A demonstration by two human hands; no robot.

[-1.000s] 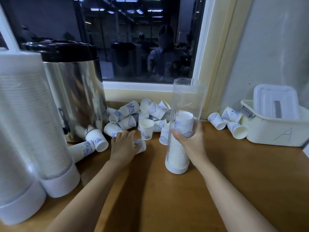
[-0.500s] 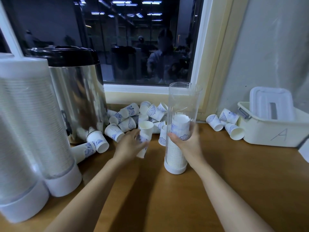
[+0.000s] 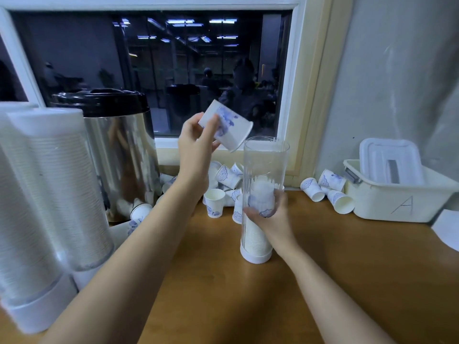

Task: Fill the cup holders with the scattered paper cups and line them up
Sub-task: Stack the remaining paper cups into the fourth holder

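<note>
Wooden counter (image 3: 347,269), cup (image 3: 233,131) tilted beside holder (image 3: 265,167) rim

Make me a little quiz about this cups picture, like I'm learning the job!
1. True or false: the clear cup holder gripped by the right hand is full to the top.
2. What does the left hand hold? A) a lid B) a paper cup C) nothing
3. Fill in: the letter written on the white bin is ___.
Key: 1 false, it is only about half full. 2 B. 3 A.
</note>
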